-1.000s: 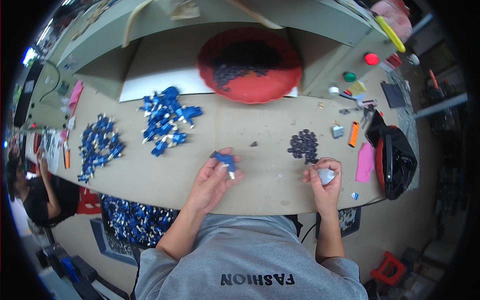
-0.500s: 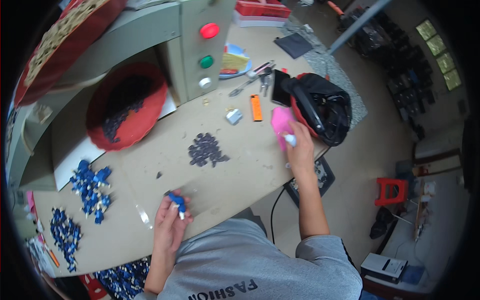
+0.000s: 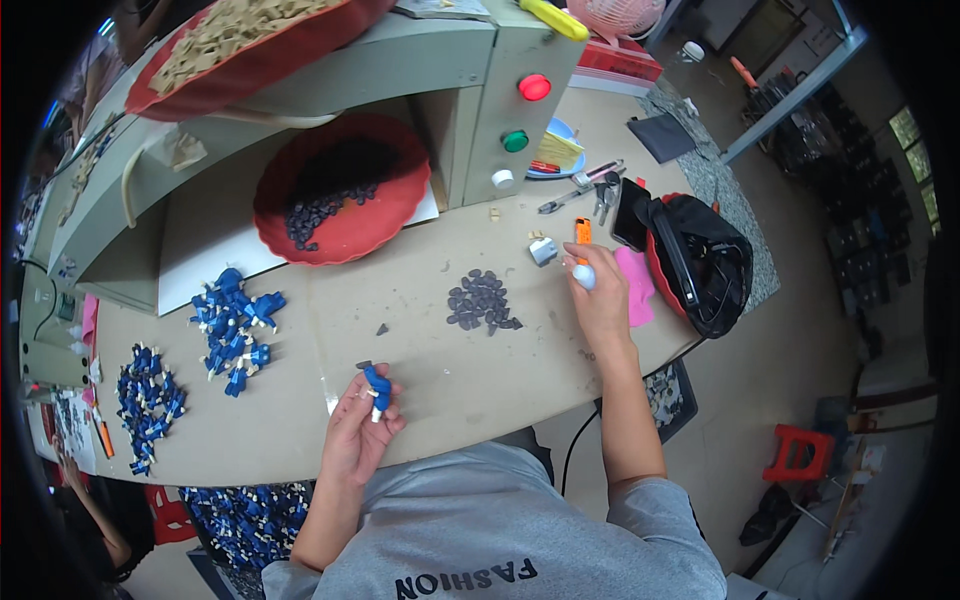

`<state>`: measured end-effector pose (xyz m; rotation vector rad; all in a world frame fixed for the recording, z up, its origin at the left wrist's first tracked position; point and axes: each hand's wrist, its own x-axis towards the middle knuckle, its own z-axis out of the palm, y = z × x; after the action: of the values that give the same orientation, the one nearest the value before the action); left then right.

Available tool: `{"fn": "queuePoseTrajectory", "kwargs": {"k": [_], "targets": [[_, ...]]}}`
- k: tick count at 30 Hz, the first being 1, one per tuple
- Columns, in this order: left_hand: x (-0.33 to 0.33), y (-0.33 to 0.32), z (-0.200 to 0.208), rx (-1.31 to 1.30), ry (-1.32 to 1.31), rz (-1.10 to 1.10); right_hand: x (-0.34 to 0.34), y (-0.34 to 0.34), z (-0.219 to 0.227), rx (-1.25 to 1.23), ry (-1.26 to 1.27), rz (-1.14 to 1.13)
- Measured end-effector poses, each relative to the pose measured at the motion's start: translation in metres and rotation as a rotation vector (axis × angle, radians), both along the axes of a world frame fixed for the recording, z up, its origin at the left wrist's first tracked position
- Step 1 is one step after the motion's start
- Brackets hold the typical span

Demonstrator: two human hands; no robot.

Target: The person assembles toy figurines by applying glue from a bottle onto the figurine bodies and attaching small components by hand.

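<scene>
Near the table's front edge, my left hand (image 3: 352, 432) is closed on a small blue toy figure (image 3: 378, 386) with pale ends. A small dark piece (image 3: 364, 365) shows at the figure's top. My right hand (image 3: 605, 318) grips a small white bottle (image 3: 584, 277) over the table; its fingertips are close to an orange lighter (image 3: 583, 229). Between the hands lies a loose pile of small dark pieces (image 3: 482, 300), with one stray dark piece (image 3: 382, 329) to its left. A pink cloth (image 3: 634, 285) lies just right of my right hand.
Two heaps of blue figures (image 3: 232, 325) (image 3: 148, 405) lie at left. A red bowl (image 3: 345, 240) of dark pieces sits inside a grey machine (image 3: 480, 150); a red tray (image 3: 290, 50) of tan pieces rests on top. A black bag (image 3: 715, 260) stands right. Another person's arm (image 3: 90, 505) shows far left.
My right hand has moved left with the white bottle, from over the pink cloth toward the lighter. My left hand still holds the blue figure, now more upright. The whole view has shifted.
</scene>
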<state>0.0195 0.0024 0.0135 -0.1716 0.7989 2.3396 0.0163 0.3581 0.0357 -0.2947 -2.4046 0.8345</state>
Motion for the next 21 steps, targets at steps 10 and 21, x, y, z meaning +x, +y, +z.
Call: {"fn": "queuePoseTrajectory", "kwargs": {"k": [10,21], "targets": [[0.011,-0.136,0.001,-0.097,0.179,0.516,0.005,-0.084,0.014,-0.082,0.016,0.289],[0.009,-0.319,-0.024,0.128,0.372,1.0,-0.035,-0.349,0.083,-0.247,-0.107,1.139]]}}
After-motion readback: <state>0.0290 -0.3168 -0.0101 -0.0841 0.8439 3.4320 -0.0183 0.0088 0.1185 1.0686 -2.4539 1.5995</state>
